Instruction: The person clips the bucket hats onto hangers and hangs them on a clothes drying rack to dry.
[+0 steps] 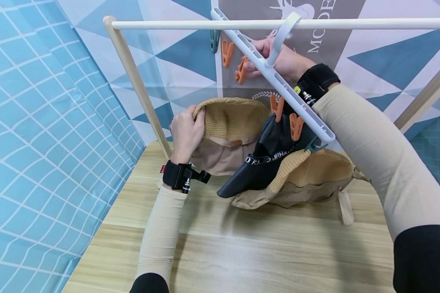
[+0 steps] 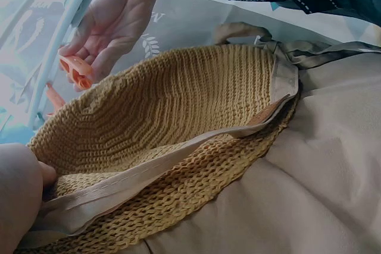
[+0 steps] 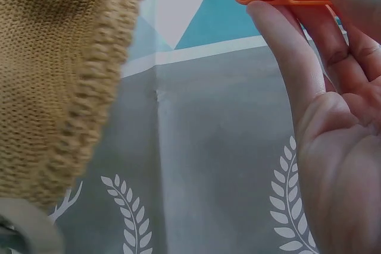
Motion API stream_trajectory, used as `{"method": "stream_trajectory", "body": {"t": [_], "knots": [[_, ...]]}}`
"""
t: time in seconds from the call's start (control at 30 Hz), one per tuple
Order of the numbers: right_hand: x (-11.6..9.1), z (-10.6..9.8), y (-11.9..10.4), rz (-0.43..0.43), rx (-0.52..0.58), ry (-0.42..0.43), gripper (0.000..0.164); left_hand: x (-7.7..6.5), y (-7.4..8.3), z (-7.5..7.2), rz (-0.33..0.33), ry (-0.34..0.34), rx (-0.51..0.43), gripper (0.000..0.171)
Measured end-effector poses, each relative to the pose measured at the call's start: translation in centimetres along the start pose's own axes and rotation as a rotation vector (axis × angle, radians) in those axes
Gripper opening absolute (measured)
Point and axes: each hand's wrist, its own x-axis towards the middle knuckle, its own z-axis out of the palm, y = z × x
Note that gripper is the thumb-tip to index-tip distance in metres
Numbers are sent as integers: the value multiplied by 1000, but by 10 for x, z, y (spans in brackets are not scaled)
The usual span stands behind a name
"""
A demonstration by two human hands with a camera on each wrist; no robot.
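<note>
My left hand (image 1: 186,132) grips the edge of the woven brim of a beige sun hat (image 1: 231,118), below the left part of a white clip hanger (image 1: 300,101). In the left wrist view the hat's knitted brim and fabric band (image 2: 143,176) fill the middle. Behind the hanger, my right hand (image 1: 289,63) pinches an orange clothespin (image 1: 240,73) between thumb and fingers, apart from the hat. A dark hat (image 1: 275,136) with white lettering hangs from an orange clothespin (image 1: 277,108). At the hanger's near end a green clothespin (image 1: 315,145) holds a second beige sun hat (image 1: 315,175).
The hanger hooks over a white rail (image 1: 168,25) on a wooden stand (image 1: 137,85). Other clothespins hang along it, one orange (image 1: 227,53) and one green (image 1: 214,40). Below lies a wood-grain table (image 1: 242,252); a blue checked cloth (image 1: 40,122) covers the left side.
</note>
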Motion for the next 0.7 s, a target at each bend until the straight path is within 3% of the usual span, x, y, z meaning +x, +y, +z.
{"method": "stream_trajectory", "body": {"t": [0.43, 0.7], "knots": [[3, 1, 2, -16, -11, -27, 3, 22, 22, -3, -85, 30, -21, 45], [2, 3, 0, -2, -28, 8, 7, 32, 35, -5, -36, 48, -55, 50]]}}
